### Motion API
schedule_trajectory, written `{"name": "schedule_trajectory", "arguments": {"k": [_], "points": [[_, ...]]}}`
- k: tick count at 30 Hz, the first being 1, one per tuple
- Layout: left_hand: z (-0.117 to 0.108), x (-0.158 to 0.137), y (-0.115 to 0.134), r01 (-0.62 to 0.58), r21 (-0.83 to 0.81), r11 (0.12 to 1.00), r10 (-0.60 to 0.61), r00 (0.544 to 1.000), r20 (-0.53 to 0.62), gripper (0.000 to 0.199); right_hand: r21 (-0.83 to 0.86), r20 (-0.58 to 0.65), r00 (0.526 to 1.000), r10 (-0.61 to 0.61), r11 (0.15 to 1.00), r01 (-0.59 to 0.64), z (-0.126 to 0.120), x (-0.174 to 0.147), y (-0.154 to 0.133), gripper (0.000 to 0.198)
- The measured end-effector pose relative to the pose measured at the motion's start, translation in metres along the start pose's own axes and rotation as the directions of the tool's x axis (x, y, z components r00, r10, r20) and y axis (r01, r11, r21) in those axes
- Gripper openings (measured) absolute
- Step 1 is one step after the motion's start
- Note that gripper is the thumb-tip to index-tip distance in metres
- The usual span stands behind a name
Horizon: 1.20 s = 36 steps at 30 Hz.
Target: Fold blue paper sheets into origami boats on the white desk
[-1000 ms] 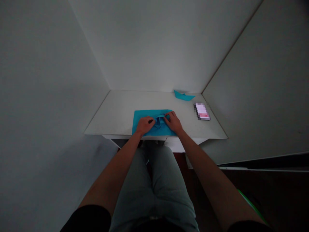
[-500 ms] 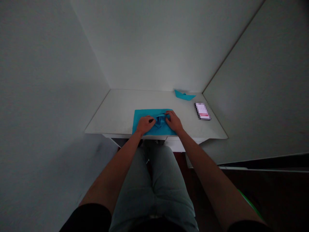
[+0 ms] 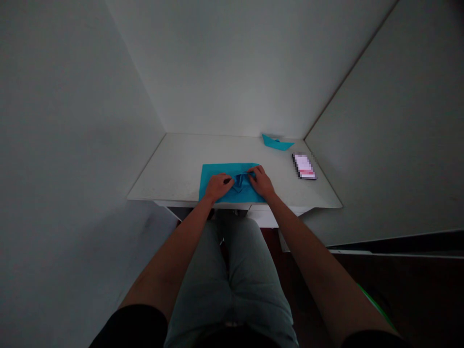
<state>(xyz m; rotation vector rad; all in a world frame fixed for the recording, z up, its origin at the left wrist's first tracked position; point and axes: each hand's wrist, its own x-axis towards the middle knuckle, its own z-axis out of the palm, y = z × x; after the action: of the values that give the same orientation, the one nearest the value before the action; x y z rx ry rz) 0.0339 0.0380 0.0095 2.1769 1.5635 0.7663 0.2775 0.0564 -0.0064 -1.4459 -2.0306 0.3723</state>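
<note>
A flat blue sheet of paper lies at the front edge of the white desk. Over it is a smaller folded blue paper, with creased flaps raised in the middle. From the left, my left hand pinches the folded paper's near side; a small dark patch shows by its thumb, too unclear to name. My right hand grips the right end, thumb below and fingers curled over the top. Both palms rest low, close to the flat sheet. The fingertips of both hands are partly hidden against the paper.
A finished-looking blue paper boat stands at the back right of the desk. In front of it lies a phone with a lit, blurred screen. Walls enclose the desk at the left, back and right.
The folded paper's raised flaps have opened slightly and shifted between my fingers. My right fingers have moved a little; my left hand stays nearly in place.
</note>
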Motion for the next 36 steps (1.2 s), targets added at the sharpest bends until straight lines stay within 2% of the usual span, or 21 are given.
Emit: {"name": "schedule_trajectory", "arguments": {"k": [8, 16, 36], "points": [[-0.0004, 0.0001, 0.0015, 0.008, 0.004, 1.0, -0.008, 1.0, 0.007, 0.029, -0.056, 0.004, 1.0, 0.027, 0.998, -0.027, 0.0017, -0.0005, 0.0017, 0.028], [0.0001, -0.0005, 0.0014, 0.01, 0.009, 1.0, -0.01, 1.0, 0.006, 0.029, -0.041, 0.086, 0.996, 0.025, 0.999, -0.021, -0.0026, 0.0023, -0.0013, 0.033], [-0.0009, -0.0008, 0.0025, 0.031, 0.006, 1.0, -0.031, 0.999, 0.013, 0.028, -0.06, 0.098, 0.994, 0.054, 0.997, -0.049, -0.0026, 0.0027, -0.0017, 0.035]]}}
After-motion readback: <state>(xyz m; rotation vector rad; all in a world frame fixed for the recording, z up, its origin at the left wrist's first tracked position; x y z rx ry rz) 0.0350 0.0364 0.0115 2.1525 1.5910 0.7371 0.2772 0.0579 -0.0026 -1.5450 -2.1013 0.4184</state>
